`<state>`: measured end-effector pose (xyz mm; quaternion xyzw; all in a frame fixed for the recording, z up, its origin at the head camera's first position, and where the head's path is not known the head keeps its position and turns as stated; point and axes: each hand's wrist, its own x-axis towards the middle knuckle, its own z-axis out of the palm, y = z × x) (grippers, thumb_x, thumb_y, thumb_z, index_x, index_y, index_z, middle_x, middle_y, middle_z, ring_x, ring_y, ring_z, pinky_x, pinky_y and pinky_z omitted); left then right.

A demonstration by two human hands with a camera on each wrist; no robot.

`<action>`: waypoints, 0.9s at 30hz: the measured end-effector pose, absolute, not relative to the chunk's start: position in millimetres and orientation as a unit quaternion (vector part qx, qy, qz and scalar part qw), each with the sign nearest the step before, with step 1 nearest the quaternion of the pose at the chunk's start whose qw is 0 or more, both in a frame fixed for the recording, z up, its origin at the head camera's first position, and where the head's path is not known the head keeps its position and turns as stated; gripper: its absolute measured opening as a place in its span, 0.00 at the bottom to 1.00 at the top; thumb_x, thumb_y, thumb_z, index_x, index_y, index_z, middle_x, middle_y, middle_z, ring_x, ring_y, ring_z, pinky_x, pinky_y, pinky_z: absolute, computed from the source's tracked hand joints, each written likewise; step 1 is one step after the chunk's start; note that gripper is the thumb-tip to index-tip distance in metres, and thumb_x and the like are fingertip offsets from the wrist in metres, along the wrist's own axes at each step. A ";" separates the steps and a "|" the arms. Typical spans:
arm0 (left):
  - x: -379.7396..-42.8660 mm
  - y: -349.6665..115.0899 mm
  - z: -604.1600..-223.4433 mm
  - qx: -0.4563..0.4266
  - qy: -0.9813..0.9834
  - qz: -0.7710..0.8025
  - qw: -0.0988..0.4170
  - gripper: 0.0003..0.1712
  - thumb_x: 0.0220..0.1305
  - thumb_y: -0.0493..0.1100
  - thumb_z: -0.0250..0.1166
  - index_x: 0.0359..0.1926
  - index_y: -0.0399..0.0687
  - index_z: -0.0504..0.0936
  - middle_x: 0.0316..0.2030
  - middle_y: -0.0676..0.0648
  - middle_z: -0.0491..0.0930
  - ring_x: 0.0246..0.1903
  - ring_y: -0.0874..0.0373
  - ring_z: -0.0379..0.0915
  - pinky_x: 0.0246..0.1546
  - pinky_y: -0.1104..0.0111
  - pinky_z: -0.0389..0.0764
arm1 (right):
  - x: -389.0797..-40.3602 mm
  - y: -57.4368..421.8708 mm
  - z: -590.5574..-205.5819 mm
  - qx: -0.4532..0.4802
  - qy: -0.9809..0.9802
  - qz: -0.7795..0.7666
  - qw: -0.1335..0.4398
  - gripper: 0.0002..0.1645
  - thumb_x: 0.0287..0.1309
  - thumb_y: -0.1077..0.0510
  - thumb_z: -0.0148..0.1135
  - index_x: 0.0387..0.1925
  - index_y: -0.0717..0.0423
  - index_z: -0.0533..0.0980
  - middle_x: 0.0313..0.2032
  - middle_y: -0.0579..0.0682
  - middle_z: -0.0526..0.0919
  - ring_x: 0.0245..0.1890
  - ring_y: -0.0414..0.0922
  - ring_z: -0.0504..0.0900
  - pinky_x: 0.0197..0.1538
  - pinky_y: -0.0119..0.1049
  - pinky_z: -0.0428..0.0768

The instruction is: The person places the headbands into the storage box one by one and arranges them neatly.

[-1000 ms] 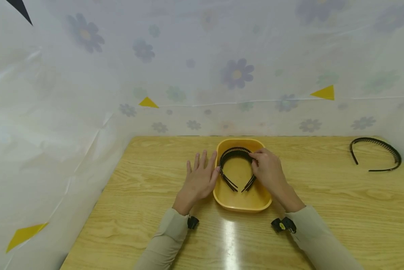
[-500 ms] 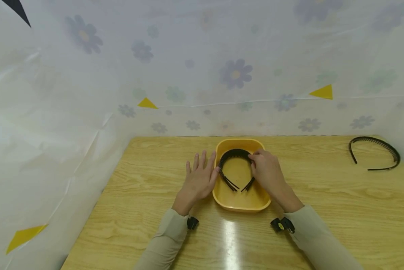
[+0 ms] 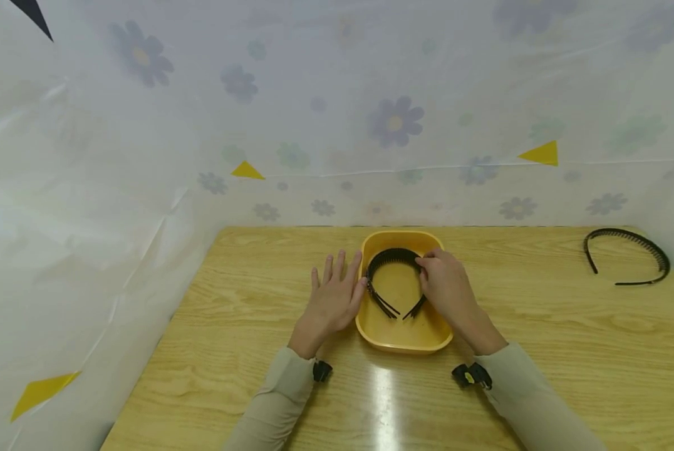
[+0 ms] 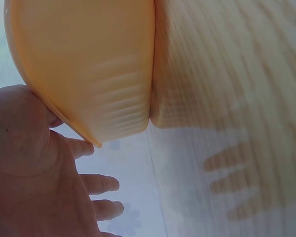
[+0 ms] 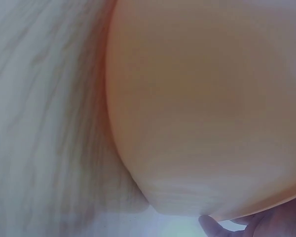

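Observation:
A yellow plastic basin [image 3: 404, 348] stands on the table with several black toothed headbands [image 3: 393, 255] gathered inside it, their tips toward the person. My right hand [image 3: 448, 285] reaches over the right rim and pinches the right side of the headbands between thumb and fingers. The left hand [image 3: 332, 303] lies with straight, spread fingers along the left rim, the thumb at the edge. In the left wrist view that hand's thumb side touches the rim of the basin [image 4: 89, 59]. The right wrist view shows mostly the outer wall of the basin [image 5: 202, 108]; the headbands are hidden there.
Another black toothed headband [image 3: 613, 231] lies at the far right of the wooden table [image 3: 247, 376]. Behind the table hangs a pale flowered sheet [image 3: 326, 125] with yellow triangles, and it runs along the left side too.
The uppermost headband, in my right hand, has shifted slightly toward the person and lines up more closely with the others. My left hand has stayed put.

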<state>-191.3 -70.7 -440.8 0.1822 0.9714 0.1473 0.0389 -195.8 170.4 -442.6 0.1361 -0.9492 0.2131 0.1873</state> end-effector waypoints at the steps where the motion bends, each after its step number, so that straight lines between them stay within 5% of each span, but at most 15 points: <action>1: -191.2 -70.9 -441.0 0.181 0.972 0.147 0.040 0.36 0.82 0.64 0.28 0.84 0.62 0.38 0.82 0.43 0.34 0.80 0.40 0.26 0.74 0.37 0.33 | -195.7 170.2 -442.8 0.136 -0.950 0.212 0.186 0.13 0.59 0.73 0.66 0.46 0.72 0.85 0.43 0.66 0.84 0.43 0.62 0.83 0.47 0.55 0.82; 27: -189.7 -71.4 -436.0 0.184 0.969 0.158 0.052 0.36 0.83 0.62 0.30 0.84 0.62 0.38 0.82 0.42 0.34 0.80 0.41 0.25 0.73 0.36 0.33 | -193.3 168.9 -440.3 0.133 -0.955 0.177 0.198 0.11 0.59 0.71 0.67 0.43 0.69 0.87 0.39 0.63 0.85 0.38 0.60 0.84 0.37 0.56 0.82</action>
